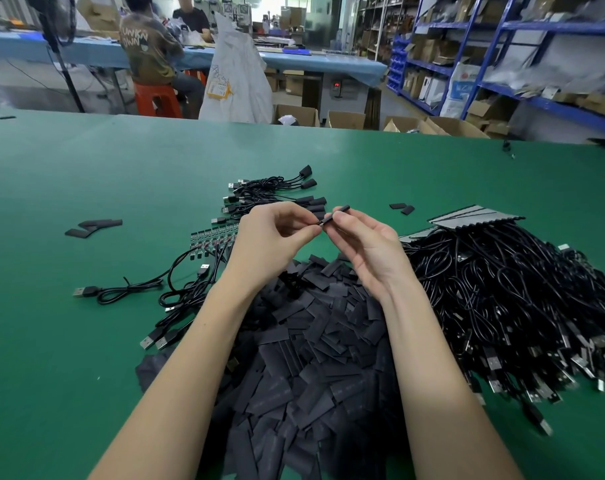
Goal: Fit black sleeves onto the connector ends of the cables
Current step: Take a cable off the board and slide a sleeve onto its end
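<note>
Green bench (86, 188) carries a near heap of sleeves (311, 358) and cables (502, 289) at right, while above them the right hand (367, 244) pinches 1 black sleeve (337, 213) and the left hand (270, 240) pinches something small at its near end.

Both forearms reach forward, converging; the left hand (270, 237) and right hand (367, 244) meet fingertip to fingertip, fingers curled, pinching.
</note>
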The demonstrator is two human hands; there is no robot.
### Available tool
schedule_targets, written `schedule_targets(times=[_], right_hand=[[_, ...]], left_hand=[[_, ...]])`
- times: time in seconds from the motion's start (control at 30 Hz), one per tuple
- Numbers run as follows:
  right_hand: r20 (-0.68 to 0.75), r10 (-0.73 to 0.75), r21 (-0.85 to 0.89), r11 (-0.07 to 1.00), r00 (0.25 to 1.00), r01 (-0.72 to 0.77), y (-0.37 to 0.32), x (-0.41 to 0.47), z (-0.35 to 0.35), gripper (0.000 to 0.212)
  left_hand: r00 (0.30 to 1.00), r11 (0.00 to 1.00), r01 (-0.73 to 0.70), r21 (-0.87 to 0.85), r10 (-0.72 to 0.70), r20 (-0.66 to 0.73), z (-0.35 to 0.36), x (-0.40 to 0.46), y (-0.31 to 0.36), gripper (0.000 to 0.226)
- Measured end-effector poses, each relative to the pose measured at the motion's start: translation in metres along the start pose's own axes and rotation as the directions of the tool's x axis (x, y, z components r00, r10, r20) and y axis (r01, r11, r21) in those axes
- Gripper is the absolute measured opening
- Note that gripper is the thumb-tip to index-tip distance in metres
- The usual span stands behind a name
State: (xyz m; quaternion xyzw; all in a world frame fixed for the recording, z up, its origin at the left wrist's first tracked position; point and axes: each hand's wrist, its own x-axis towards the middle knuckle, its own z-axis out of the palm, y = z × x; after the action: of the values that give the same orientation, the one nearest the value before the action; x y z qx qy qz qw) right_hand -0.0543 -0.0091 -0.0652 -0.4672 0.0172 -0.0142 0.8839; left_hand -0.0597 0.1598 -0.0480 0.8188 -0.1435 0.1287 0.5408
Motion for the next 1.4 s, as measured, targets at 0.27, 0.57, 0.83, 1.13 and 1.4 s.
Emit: schedule_targets(times=[0.27,0.57,0.83,1.13,1.4], right_hand=[[0.006,0.016,-0.036,0.999,1.0,-0.016,-0.003,-0.001,-0.002,0.028],[0.126,0.022,-0.107,0.994,0.992,-0.009,-0.008,-0.004,-0.004,0.01],[0.121,0.0,-0.117,0.993,0.993,0.014,-0.009,-0.005,-0.003,0.025],[0.145,-0.01,-0.115,0.993,0.989,0.027,-0.008,-0.006,-0.004,0.018],[0.121,-0.055,-0.094,0.993,0.991,0.067,-0.003,-0.008,0.006,0.027]], left_hand=[[0.998,0.998,0.016,0.063,-0.019,0.057,-0.001,0.001,-0.005,0.005],[0.993,0.995,0.042,-0.088,-0.032,0.112,-0.006,0.003,-0.011,0.004],[0.992,0.995,0.033,-0.098,-0.021,0.122,-0.003,0.003,-0.012,0.006],[0.992,0.994,0.017,-0.112,-0.002,0.13,-0.004,0.003,-0.011,0.007],[0.994,0.984,0.04,-0.175,-0.022,0.105,-0.004,0.004,-0.012,0.002]])
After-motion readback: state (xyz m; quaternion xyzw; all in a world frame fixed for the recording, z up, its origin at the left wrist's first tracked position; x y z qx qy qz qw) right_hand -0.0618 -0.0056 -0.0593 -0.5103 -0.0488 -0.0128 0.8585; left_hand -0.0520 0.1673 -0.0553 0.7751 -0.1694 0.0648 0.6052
